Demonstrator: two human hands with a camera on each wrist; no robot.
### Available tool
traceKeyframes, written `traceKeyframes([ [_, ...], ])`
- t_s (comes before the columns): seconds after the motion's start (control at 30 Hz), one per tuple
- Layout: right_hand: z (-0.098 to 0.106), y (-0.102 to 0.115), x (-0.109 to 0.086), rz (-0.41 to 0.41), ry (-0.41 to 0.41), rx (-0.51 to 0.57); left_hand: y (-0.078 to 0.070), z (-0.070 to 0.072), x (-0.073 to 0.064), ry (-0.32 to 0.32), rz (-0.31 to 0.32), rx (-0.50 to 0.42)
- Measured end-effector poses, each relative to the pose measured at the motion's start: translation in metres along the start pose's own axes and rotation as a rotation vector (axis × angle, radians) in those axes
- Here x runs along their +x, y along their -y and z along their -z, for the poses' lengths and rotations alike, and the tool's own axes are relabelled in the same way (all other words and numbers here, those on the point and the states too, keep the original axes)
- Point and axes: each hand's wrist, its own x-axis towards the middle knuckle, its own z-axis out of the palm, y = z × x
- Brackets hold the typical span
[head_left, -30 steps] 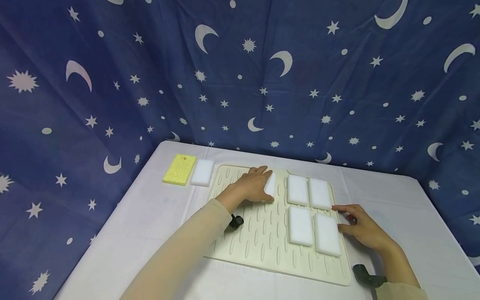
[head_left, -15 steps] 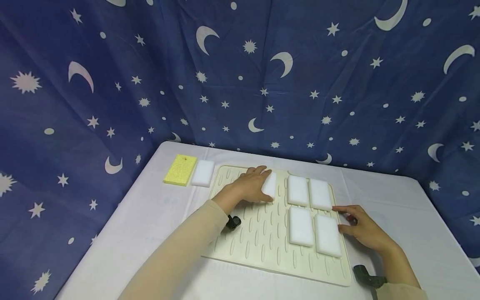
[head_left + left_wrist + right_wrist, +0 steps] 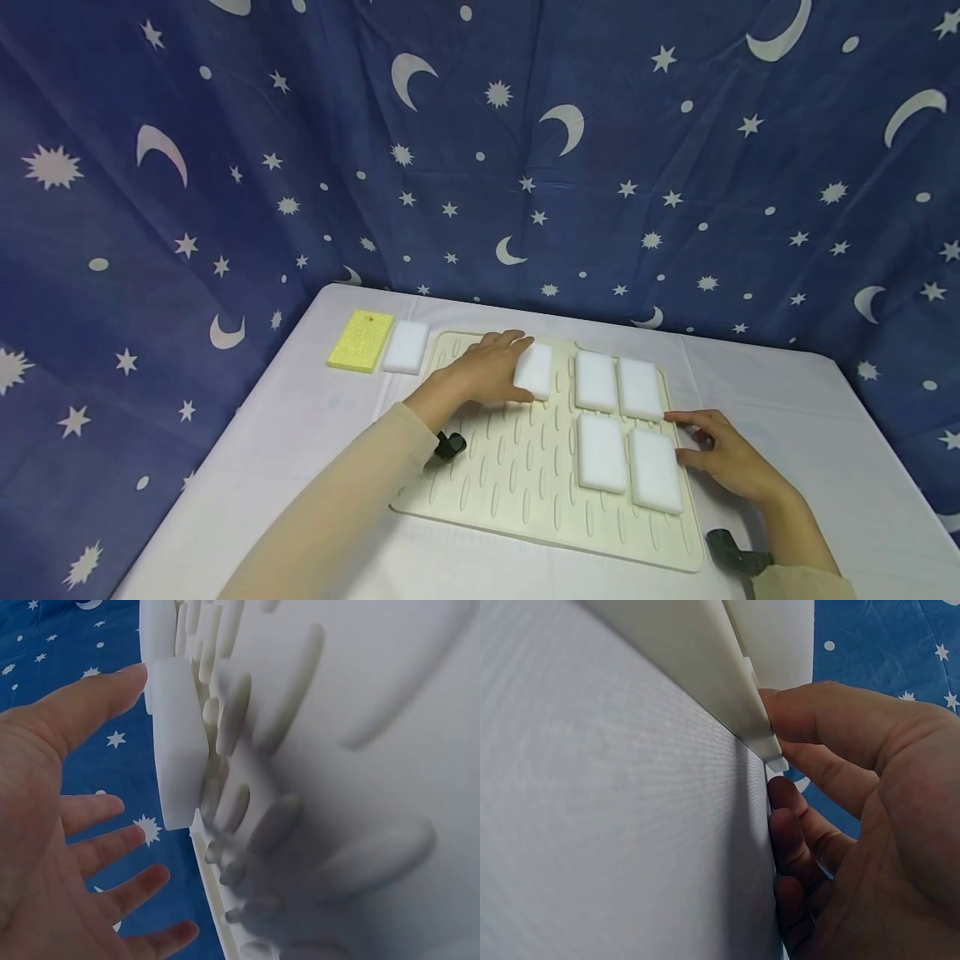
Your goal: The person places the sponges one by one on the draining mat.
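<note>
A cream drying mat [image 3: 517, 500] with raised oval ridges lies on the table. My left hand [image 3: 486, 371] is over its back left part, fingers extended and spread beside a white sponge block [image 3: 535, 372]. In the left wrist view the thumb tip overlaps that block's side, and the other fingers stand apart. My right hand [image 3: 723, 457] rests at the mat's right edge, with the index finger and thumb reaching the rim and the outer sponge blocks [image 3: 656, 471]. The right wrist view shows its other fingers loosely bent on the table beside the mat.
Several white blocks, including one at the back [image 3: 596, 381], stand in two rows on the mat's right part. Left of the mat lie another white block [image 3: 407, 347] and a yellow sponge [image 3: 361, 341]. A blue star-patterned curtain [image 3: 480, 167] hangs behind the white-covered table [image 3: 300, 467].
My left hand has drawn back leftward from the white block, leaving more of it uncovered. The right hand has stayed at the mat's edge.
</note>
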Motion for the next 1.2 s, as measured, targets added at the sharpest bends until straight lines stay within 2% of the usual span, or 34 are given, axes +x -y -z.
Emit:
traceKeyframes([
  [0.27,0.0,0.001,0.0,-0.004,-0.002,-0.009,0.008,0.005,-0.01,-0.004,-0.017,-0.048],
  [0.9,0.001,0.001,-0.002,0.026,-0.01,-0.008,0.025,0.014,-0.026,-0.059,-0.025,-0.063],
  [1.2,0.001,0.002,-0.003,0.031,-0.009,-0.007,0.033,0.019,-0.034,-0.064,-0.015,-0.054],
])
